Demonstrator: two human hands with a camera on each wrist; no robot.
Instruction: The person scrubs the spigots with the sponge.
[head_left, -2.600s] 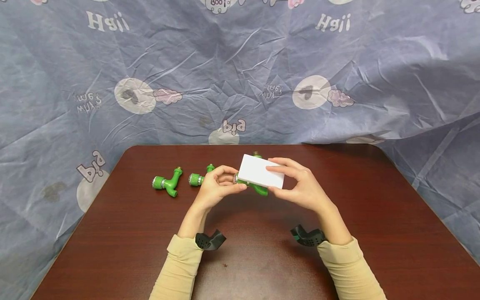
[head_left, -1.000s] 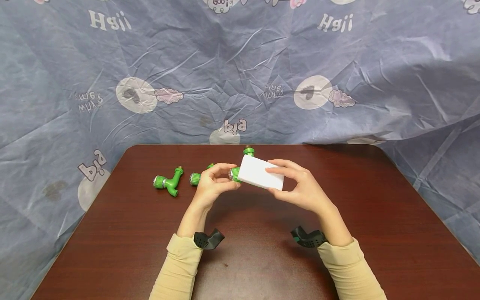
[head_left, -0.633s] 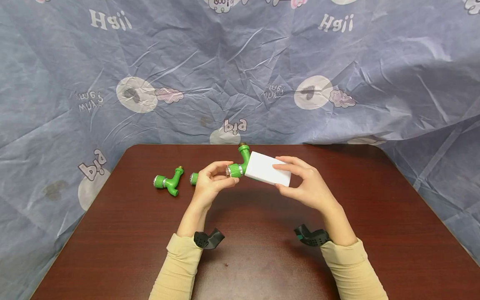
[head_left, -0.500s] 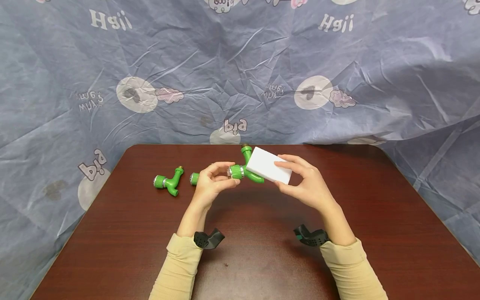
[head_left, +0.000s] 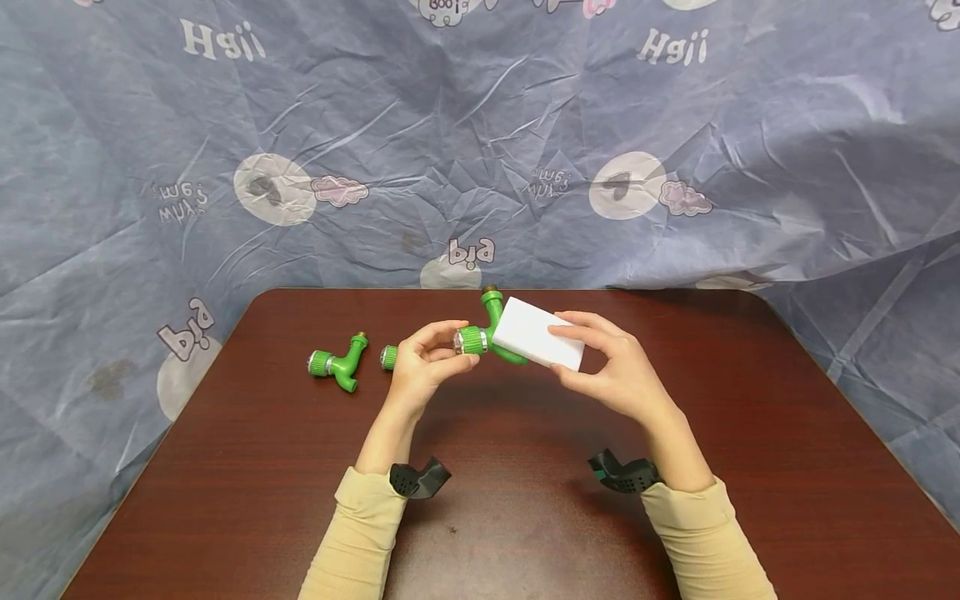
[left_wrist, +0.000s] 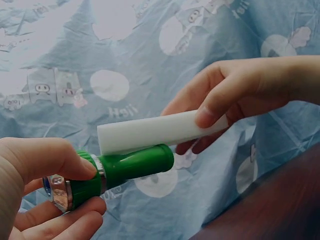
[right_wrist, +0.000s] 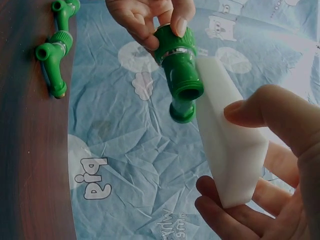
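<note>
My left hand (head_left: 423, 367) pinches a green tap (head_left: 495, 312) by its ribbed knob, holding it above the table. In the left wrist view the thumb lies on the knob (left_wrist: 84, 187) and the fingers curl beneath. My right hand (head_left: 611, 362) grips a white sponge block (head_left: 536, 333) between thumb and fingers. The sponge lies against the tap's body and covers part of it in the head view. In the right wrist view the sponge (right_wrist: 230, 145) touches the side of the tap (right_wrist: 182, 80), whose spout opening faces that camera.
A second green tap (head_left: 341, 364) lies at the table's left. Another tap (head_left: 388, 357) sits partly hidden behind my left hand. The dark red-brown table (head_left: 495, 517) ends at a printed blue-grey cloth (head_left: 480, 150) hanging behind it.
Over these frames the tap has shifted left and turned, so more of its knob and body shows. The sponge has moved slightly right, with small shifts along the tap. Both grips are kept.
</note>
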